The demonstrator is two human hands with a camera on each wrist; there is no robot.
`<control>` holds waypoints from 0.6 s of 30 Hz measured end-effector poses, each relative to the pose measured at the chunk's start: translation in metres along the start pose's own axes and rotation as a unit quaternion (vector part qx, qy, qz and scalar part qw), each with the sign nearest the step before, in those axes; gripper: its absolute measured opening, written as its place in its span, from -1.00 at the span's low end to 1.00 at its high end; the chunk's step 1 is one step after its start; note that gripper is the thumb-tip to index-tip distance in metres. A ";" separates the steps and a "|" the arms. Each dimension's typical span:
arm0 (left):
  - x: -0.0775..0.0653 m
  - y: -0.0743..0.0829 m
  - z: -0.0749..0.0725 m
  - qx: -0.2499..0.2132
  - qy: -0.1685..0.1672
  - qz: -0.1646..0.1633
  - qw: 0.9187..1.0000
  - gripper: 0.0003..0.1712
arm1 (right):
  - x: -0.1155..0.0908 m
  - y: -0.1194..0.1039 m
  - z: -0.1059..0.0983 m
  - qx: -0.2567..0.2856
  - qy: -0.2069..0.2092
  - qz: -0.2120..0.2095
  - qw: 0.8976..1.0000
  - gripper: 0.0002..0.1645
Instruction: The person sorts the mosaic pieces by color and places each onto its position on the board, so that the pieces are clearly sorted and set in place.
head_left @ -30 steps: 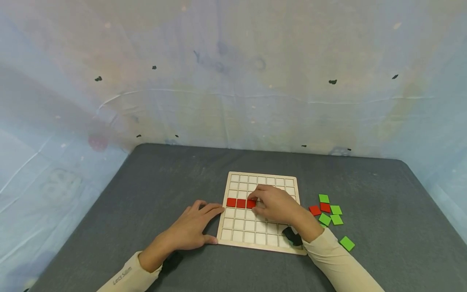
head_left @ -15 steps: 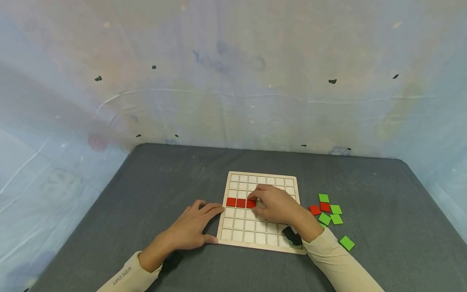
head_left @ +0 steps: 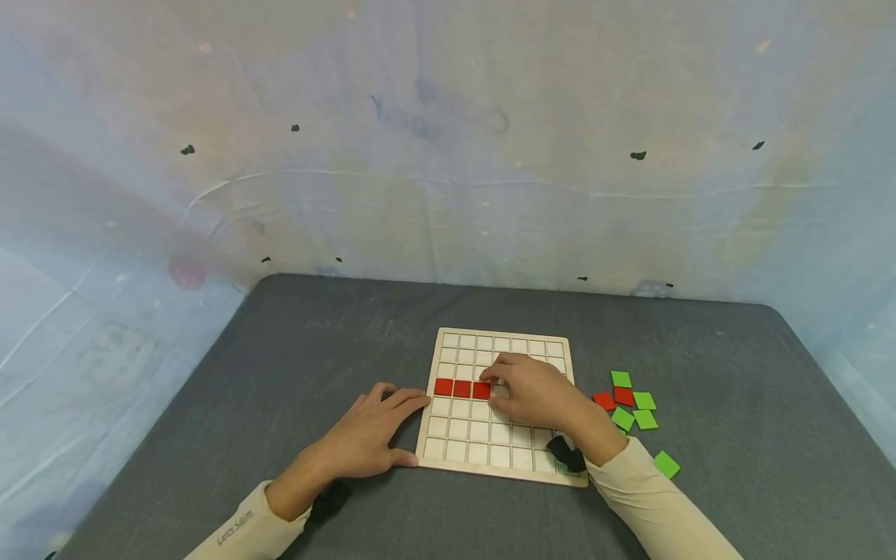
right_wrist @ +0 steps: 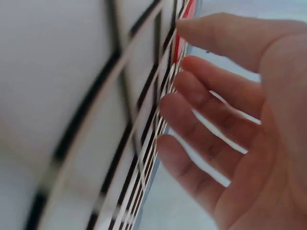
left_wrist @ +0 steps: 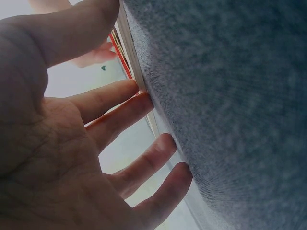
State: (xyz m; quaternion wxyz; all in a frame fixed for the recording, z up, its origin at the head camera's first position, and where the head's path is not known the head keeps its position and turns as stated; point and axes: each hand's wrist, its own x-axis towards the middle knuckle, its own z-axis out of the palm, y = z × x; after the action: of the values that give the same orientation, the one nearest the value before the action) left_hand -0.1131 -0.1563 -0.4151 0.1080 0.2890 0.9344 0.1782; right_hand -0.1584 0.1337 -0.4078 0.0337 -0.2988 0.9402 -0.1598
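Note:
A square wooden grid board (head_left: 459,430) lies on the dark table. Three red square tiles (head_left: 462,389) fill adjoining cells of one row, starting at its left edge. My left hand (head_left: 362,439) rests beside the board, fingers spread, with thumb and fingertips at its left edge; the left wrist view shows the palm and nothing in it. Over the board, my right hand (head_left: 535,394) has its thumb and fingertips just right of the third red tile (head_left: 481,391). In the right wrist view a gap shows between thumb (right_wrist: 211,31) and fingers, with red behind them.
Right of the board lie several loose green tiles (head_left: 645,420) and two red ones (head_left: 604,401), close together. A single green tile (head_left: 666,465) sits nearer the right sleeve. A pale patterned sheet (head_left: 434,155) stands behind the table (head_left: 336,327).
My right hand has let go of the third red tile and shifted slightly to the right, uncovering more of it. The left hand has stayed in place.

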 end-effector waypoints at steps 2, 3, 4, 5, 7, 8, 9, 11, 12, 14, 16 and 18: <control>0.000 0.000 -0.001 -0.003 -0.002 0.001 1.000 -0.10 | -0.006 0.003 -0.004 -0.009 0.002 0.001 1.000 -0.65; 0.000 0.000 -0.001 -0.003 -0.003 0.002 1.000 -0.10 | -0.009 0.006 -0.006 -0.015 0.003 0.004 1.000 -0.63; 0.000 0.000 -0.001 -0.003 -0.003 0.003 1.000 -0.09 | -0.013 0.009 -0.008 -0.020 0.005 0.005 1.000 -0.62; 0.000 0.000 -0.001 -0.003 -0.003 0.004 1.000 -0.09 | -0.017 0.012 -0.010 -0.026 0.008 0.009 1.000 -0.61; 0.000 0.000 -0.001 -0.003 -0.003 0.004 1.000 -0.09 | -0.026 0.019 -0.015 -0.033 0.013 0.014 0.999 -0.61; 0.000 0.000 -0.001 -0.003 -0.002 0.004 1.000 -0.09 | -0.031 0.023 -0.017 -0.035 0.015 0.019 0.999 -0.60; 0.000 0.000 -0.001 -0.003 -0.002 0.005 1.000 -0.09 | -0.035 0.026 -0.020 -0.033 0.016 0.025 0.999 -0.59; 0.000 0.000 -0.002 -0.002 -0.002 0.006 1.000 -0.09 | -0.046 0.035 -0.026 -0.029 0.019 0.034 0.999 -0.59; 0.000 0.000 -0.002 -0.002 -0.001 0.006 1.000 -0.09 | -0.051 0.039 -0.028 -0.027 0.020 0.037 0.999 -0.59; 0.000 0.000 -0.001 -0.001 -0.001 0.007 1.000 -0.09 | -0.062 0.047 -0.032 -0.025 0.022 0.047 0.998 -0.60; 0.000 0.000 -0.001 -0.001 -0.002 0.008 1.000 -0.09 | -0.072 0.054 -0.035 -0.027 0.026 0.053 0.998 -0.61; -0.001 0.000 -0.002 -0.003 -0.002 0.007 1.000 -0.09 | -0.082 0.059 -0.037 -0.033 0.030 0.060 0.997 -0.61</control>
State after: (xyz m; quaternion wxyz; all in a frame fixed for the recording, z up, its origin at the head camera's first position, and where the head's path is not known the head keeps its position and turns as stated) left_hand -0.1132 -0.1571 -0.4138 0.1091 0.2954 0.9317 0.1808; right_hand -0.1291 0.2363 -0.3946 0.0056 -0.2376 0.9619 -0.1353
